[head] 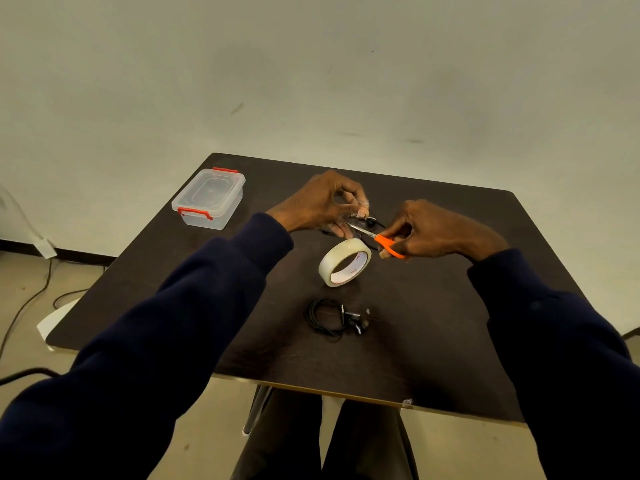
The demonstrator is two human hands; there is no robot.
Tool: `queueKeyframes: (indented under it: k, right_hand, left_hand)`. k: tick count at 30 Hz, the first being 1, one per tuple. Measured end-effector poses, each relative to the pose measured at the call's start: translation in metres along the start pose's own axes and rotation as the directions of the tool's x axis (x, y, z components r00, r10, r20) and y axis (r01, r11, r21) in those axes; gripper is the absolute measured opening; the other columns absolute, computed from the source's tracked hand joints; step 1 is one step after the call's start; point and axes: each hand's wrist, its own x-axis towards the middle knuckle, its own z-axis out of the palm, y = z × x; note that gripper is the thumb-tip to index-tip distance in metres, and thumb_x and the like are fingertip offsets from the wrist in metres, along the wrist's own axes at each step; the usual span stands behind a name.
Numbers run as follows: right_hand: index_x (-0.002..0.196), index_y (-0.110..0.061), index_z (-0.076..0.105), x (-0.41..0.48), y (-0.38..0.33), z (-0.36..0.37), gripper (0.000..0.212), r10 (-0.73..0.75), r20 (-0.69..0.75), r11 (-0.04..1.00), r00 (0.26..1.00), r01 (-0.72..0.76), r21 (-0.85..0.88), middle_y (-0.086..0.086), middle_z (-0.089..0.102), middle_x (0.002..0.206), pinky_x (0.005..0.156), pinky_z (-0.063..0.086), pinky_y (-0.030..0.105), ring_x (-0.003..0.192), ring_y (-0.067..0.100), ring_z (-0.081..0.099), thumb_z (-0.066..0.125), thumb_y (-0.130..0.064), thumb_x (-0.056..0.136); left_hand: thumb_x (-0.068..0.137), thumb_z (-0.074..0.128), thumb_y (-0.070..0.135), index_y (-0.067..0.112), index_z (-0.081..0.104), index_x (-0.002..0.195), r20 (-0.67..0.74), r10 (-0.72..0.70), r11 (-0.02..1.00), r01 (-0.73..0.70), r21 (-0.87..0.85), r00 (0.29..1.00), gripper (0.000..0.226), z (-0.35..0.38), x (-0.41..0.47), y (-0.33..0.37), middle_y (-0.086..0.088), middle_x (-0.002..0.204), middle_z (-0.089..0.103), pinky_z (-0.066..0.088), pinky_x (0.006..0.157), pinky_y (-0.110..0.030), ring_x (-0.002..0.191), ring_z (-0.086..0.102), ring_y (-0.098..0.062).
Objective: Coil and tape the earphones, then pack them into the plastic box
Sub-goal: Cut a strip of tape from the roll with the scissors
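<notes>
two hands meet just beyond the roll point(344, 262): left hand point(322, 202) pinches a tape strip point(357, 216), right hand point(440, 230) grips scissors point(388, 241). keep the strip taut and snip cleanly. coiled earphones point(332, 318) lie nearside of the roll, box point(209, 199) far-left.

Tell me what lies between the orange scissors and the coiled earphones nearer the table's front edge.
Head view: the roll of clear tape sits tilted between the scissors and the coiled earphones.

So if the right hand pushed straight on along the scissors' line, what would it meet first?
Probably the clear tape strip pinched by the left hand, then that hand; depth is unclear.
</notes>
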Motion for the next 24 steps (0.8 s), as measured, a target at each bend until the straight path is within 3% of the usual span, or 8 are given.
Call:
queueKeyframes:
  k: [5, 9, 11, 16, 19, 22, 24]
  right_hand:
    - [0.108, -0.016, 0.079, -0.004, 0.002, 0.007, 0.018, 0.02, -0.022, 0.996, 1.0, -0.018, 0.091, -0.009, 0.072, 0.061, 0.052, 0.052, 0.023, 0.045, 0.003, 0.062, 0.076, -0.019, 0.091]
    - [0.105, -0.023, 0.079, -0.012, 0.009, 0.016, 0.015, 0.045, -0.015, 0.986, 0.999, -0.042, 0.161, -0.001, 0.076, 0.068, 0.058, 0.058, 0.032, 0.048, 0.015, 0.062, 0.075, -0.017, 0.091]
    - [0.108, -0.02, 0.079, -0.018, 0.015, 0.019, 0.017, 0.074, -0.021, 0.98, 0.997, -0.069, 0.188, -0.003, 0.076, 0.068, 0.065, 0.059, 0.038, 0.049, 0.013, 0.063, 0.075, -0.018, 0.091]
    - [0.104, -0.027, 0.08, -0.03, 0.022, 0.032, 0.02, 0.119, -0.006, 0.984, 0.993, -0.117, 0.138, -0.006, 0.072, 0.066, 0.058, 0.045, 0.023, 0.051, 0.002, 0.055, 0.081, -0.034, 0.086]
    - [0.096, -0.027, 0.076, -0.029, 0.036, 0.048, 0.022, 0.193, -0.057, 0.981, 0.98, -0.192, 0.022, -0.003, 0.069, 0.068, 0.063, 0.05, 0.036, 0.062, 0.008, 0.059, 0.081, -0.042, 0.082]
    - [0.102, -0.022, 0.059, -0.029, 0.055, 0.065, 0.043, 0.352, -0.206, 0.929, 0.913, -0.367, -0.039, -0.001, 0.066, 0.089, 0.07, 0.057, 0.041, 0.08, 0.018, 0.063, 0.084, -0.045, 0.076]
    - [0.105, -0.016, 0.057, -0.026, 0.061, 0.075, 0.047, 0.428, -0.237, 0.885, 0.872, -0.458, -0.083, 0.005, 0.064, 0.098, 0.072, 0.056, 0.041, 0.087, 0.023, 0.062, 0.085, -0.041, 0.077]
  left_hand:
    - [0.095, 0.071, 0.015, 0.007, 0.071, 0.103, 0.004, -0.026, 0.998, 0.026, -0.054, 1.0, 0.011, 0.002, -0.003, -0.001, -0.012, 0.108, 0.07, 0.064, 0.075, -0.056, 0.078, 0.079, -0.031]
    - [0.096, 0.07, 0.015, 0.01, 0.071, 0.102, 0.0, -0.037, 0.995, 0.037, -0.089, 0.999, 0.008, 0.0, -0.006, -0.001, -0.01, 0.106, 0.07, 0.062, 0.079, -0.059, 0.078, 0.079, -0.034]
    - [0.096, 0.071, 0.015, 0.01, 0.071, 0.1, 0.002, -0.038, 0.995, 0.038, -0.097, 0.999, 0.006, -0.001, -0.008, -0.002, -0.011, 0.107, 0.07, 0.062, 0.079, -0.059, 0.078, 0.079, -0.033]
    - [0.096, 0.07, 0.015, 0.005, 0.071, 0.104, -0.025, -0.062, 0.988, 0.058, -0.146, 0.998, 0.013, 0.001, -0.009, -0.002, -0.015, 0.109, 0.069, 0.061, 0.08, -0.062, 0.079, 0.079, -0.036]
    - [0.095, 0.072, 0.014, 0.007, 0.071, 0.106, -0.029, -0.06, 0.986, 0.055, -0.155, 0.998, 0.013, 0.001, -0.009, 0.0, -0.016, 0.108, 0.069, 0.061, 0.08, -0.062, 0.078, 0.078, -0.038]
    - [0.094, 0.073, 0.012, 0.008, 0.071, 0.111, -0.04, -0.054, 0.987, 0.047, -0.155, 0.998, 0.017, 0.002, -0.01, -0.001, -0.016, 0.111, 0.07, 0.063, 0.078, -0.059, 0.078, 0.078, -0.036]
    - [0.091, 0.077, 0.01, 0.009, 0.07, 0.114, -0.058, -0.053, 0.989, 0.044, -0.143, 0.997, 0.024, 0.003, -0.011, -0.002, -0.016, 0.111, 0.071, 0.065, 0.075, -0.054, 0.08, 0.079, -0.034]
